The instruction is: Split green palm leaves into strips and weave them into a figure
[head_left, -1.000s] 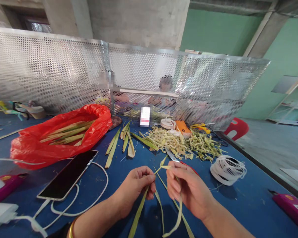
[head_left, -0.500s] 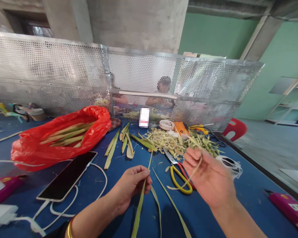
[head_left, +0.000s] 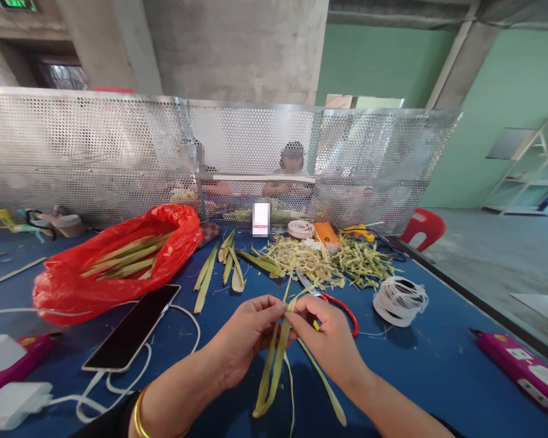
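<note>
Your right hand (head_left: 324, 331) has just come back from the right of the frame, where it was well apart from its partner, and now meets your left hand (head_left: 251, 328) at lower centre, fingertips close together. Between them is a long, flat, pale-green leaf strip (head_left: 277, 365), doubled so that two lengths hang below your fingers and join in a bend near the bottom of the frame. Each grip is narrow: both your thumbs and fingers pinch at the top of the strip. That probably means the handling is now gathered at this one spot, with both hands sharing it; how the fibres lie between your fingertips is too small to tell. With your right hand moved inward, the wound white spool of line (head_left: 395, 316) shows fully at the right, while the red-and-yellow-handled scissors (head_left: 352, 313) are partly covered, their yellow handle mostly behind your fingers. A second slim green strip (head_left: 325, 383) slants toward lower right, over the blue counter (head_left: 429, 371), and the heap of pale shredded scraps (head_left: 301, 258) lies beyond your hands, right of centre.
</note>
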A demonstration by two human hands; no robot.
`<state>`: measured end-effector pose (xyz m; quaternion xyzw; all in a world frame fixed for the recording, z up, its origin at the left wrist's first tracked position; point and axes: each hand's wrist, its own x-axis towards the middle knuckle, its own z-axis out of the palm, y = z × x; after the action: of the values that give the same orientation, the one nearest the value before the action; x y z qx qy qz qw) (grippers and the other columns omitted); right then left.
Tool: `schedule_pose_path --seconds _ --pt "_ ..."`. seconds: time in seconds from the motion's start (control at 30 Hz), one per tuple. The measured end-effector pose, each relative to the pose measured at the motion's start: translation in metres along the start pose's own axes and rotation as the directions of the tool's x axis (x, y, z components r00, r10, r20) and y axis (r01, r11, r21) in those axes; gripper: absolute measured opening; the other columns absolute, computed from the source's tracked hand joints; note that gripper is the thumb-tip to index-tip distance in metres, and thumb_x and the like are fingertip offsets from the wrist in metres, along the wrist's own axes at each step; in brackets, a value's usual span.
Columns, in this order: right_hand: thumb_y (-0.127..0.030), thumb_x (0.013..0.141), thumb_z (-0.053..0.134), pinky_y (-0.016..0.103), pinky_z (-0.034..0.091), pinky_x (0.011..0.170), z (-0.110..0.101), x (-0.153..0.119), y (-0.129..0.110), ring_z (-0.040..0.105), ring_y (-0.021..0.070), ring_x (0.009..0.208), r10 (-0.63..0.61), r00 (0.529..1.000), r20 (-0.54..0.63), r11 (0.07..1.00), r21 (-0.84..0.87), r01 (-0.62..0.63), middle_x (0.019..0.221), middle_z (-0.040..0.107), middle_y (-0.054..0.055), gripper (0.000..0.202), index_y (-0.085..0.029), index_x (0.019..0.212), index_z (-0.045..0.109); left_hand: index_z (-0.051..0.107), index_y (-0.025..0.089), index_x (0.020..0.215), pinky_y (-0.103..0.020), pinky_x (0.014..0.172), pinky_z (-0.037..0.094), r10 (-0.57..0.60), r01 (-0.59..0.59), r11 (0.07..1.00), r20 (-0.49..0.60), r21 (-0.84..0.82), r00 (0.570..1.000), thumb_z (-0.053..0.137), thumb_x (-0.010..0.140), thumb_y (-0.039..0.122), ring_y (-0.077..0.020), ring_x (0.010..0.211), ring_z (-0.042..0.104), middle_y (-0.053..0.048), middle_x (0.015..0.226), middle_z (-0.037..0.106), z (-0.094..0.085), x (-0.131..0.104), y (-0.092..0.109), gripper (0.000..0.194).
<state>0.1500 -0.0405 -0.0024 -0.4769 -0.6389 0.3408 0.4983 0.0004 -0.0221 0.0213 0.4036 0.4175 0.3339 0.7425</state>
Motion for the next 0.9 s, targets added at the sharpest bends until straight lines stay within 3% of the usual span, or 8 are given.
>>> schedule_pose_path --seconds 0.07,0.13,0.27,0.4,0.5,0.73,0.9 --pt "-0.027 0.080 0.061 0.026 0.036 0.056 -0.002 0.002 0.001 0.047 0.0133 0.058 -0.047 0.998 -0.046 0.998 -0.044 0.045 0.063 0.051 -0.001 0.021 -0.020 0.062 0.053 0.051 0.017 0.075 -0.023 0.060 0.046 0.025 -0.025 0.999 0.003 0.039 1.000 0.068 0.073 0.039 -0.0102 0.054 0.059 0.002 0.061 0.060 0.004 0.002 -0.001 0.027" --pt "-0.026 0.077 0.064 0.026 0.035 0.056 -0.002 0.005 0.000 0.044 0.0127 0.058 -0.004 0.999 -0.046 1.000 -0.018 0.004 0.061 0.048 -0.002 0.021 -0.020 0.060 0.052 0.049 0.018 0.074 -0.019 0.048 0.039 0.059 -0.058 0.996 -0.014 0.071 0.998 0.064 0.076 0.041 -0.0071 0.044 0.050 0.006 0.053 0.051 0.006 0.004 -0.004 0.027" --pt "-0.032 0.074 0.067 0.026 0.037 0.058 -0.001 0.007 -0.004 0.046 0.0117 0.059 0.188 0.975 0.116 0.937 0.277 -0.214 0.062 0.054 -0.002 0.019 -0.019 0.068 0.055 0.046 0.018 0.073 -0.017 0.038 0.014 0.090 -0.082 0.990 -0.067 0.111 0.994 0.060 0.078 0.041 -0.0018 0.036 0.026 0.009 0.051 0.042 0.004 0.008 -0.011 0.027" --pt "-0.037 0.072 0.070 0.024 0.039 0.057 0.001 0.007 0.000 0.049 0.0092 0.055 0.291 0.950 0.115 0.808 0.501 -0.308 0.064 0.054 -0.004 0.023 -0.018 0.077 0.059 0.046 0.017 0.074 -0.018 0.040 0.015 0.100 -0.094 0.988 -0.043 0.122 0.994 0.060 0.078 0.043 -0.0011 0.038 0.025 0.006 0.058 0.050 0.000 0.009 -0.015 0.029" --pt "-0.037 0.073 0.070 0.023 0.039 0.055 0.000 0.007 0.005 0.049 0.0081 0.053 0.314 0.943 0.107 0.793 0.516 -0.323 0.065 0.055 -0.003 0.024 -0.017 0.073 0.059 0.047 0.017 0.074 -0.018 0.041 0.016 0.107 -0.100 0.985 -0.038 0.140 0.994 0.059 0.078 0.043 -0.0016 0.038 0.027 0.004 0.058 0.053 0.000 0.009 -0.016 0.029" --pt "-0.033 0.073 0.070 0.024 0.043 0.055 -0.005 0.011 0.001 0.051 0.0109 0.054 0.252 0.968 -0.016 0.903 0.364 -0.229 0.059 0.056 -0.002 0.018 -0.018 0.067 0.061 0.057 0.014 0.074 -0.021 0.040 0.009 0.088 -0.088 0.983 0.010 0.160 0.996 0.060 0.078 0.045 -0.0012 0.037 0.021 0.003 0.056 0.053 0.002 0.007 -0.012 0.031" --pt "-0.032 0.072 0.071 0.024 0.044 0.054 -0.004 0.011 0.001 0.051 0.0105 0.052 0.251 0.967 -0.050 0.901 0.378 -0.215 0.059 0.055 -0.003 0.016 -0.019 0.074 0.063 0.060 0.014 0.072 -0.021 0.039 0.009 0.111 -0.109 0.979 -0.001 0.173 0.994 0.062 0.076 0.045 -0.0012 0.035 0.022 0.003 0.054 0.053 0.004 0.006 -0.012 0.031"
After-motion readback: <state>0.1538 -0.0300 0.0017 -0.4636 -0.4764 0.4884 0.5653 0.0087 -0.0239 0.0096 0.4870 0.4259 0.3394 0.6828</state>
